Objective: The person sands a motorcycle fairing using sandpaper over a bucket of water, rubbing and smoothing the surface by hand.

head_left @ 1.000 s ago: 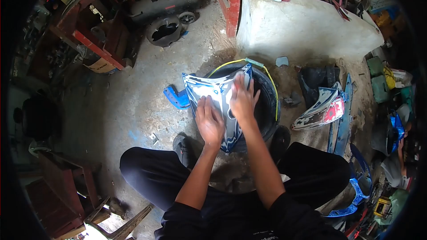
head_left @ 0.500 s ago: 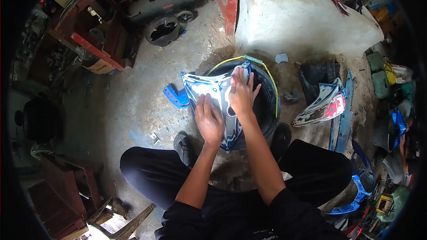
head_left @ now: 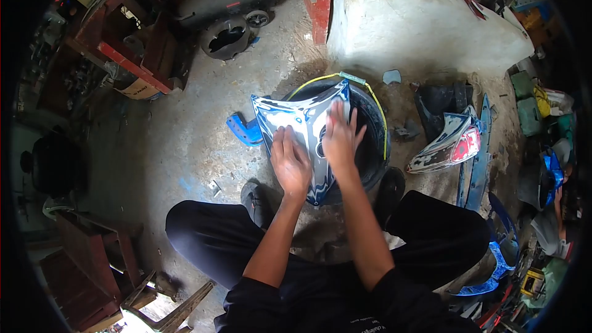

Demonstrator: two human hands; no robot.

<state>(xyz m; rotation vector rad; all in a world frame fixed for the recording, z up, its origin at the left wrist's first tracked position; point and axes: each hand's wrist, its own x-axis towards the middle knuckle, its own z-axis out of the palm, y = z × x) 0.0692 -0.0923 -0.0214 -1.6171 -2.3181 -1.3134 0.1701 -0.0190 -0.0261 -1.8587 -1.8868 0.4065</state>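
A shield-shaped panel, patched in white, grey and blue, lies across the top of a dark bucket between my knees. My left hand rests flat on the panel's left half with its fingers spread a little. On the right half lies my right hand, fingers apart and slightly blurred; whether something thin is under its palm cannot be seen. The bucket has a yellow handle along its far and right rim.
A blue part lies left of the bucket. To the right are a red-and-white patterned panel and a long blue strip. A white wall block stands beyond; a wooden chair is at lower left.
My right hand has slid down the panel, toward me, from near its upper right corner. My left hand has stayed at about the same spot.
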